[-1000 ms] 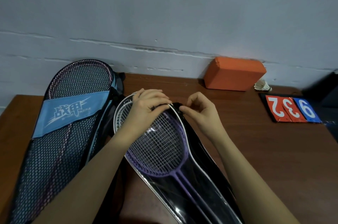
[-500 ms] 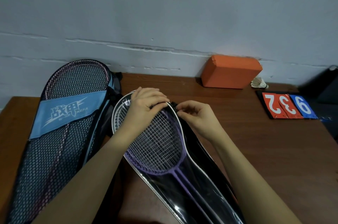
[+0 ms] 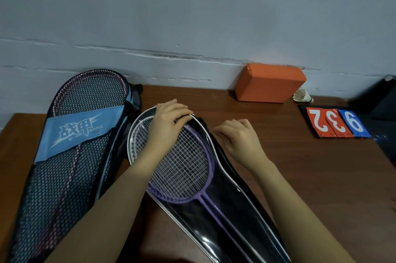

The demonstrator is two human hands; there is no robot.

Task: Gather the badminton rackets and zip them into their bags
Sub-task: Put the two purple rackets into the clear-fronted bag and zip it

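Left hand (image 3: 169,121): pressing clear bag (image 3: 231,219) top over purple racket (image 3: 184,172).
Right hand (image 3: 240,140): pinched closed at the bag's edge zip.
Bench (image 3: 310,177): mesh bag (image 3: 64,155) beside.

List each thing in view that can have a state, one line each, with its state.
mesh bag: lying flat, a pink racket inside
clear-fronted bag: purple racket inside, zip hidden
left hand: pressing the bag's top rim
right hand: pinching at the bag's right edge
scoreboard: flat, showing 2, 3, 9
shuttlecock: on its side
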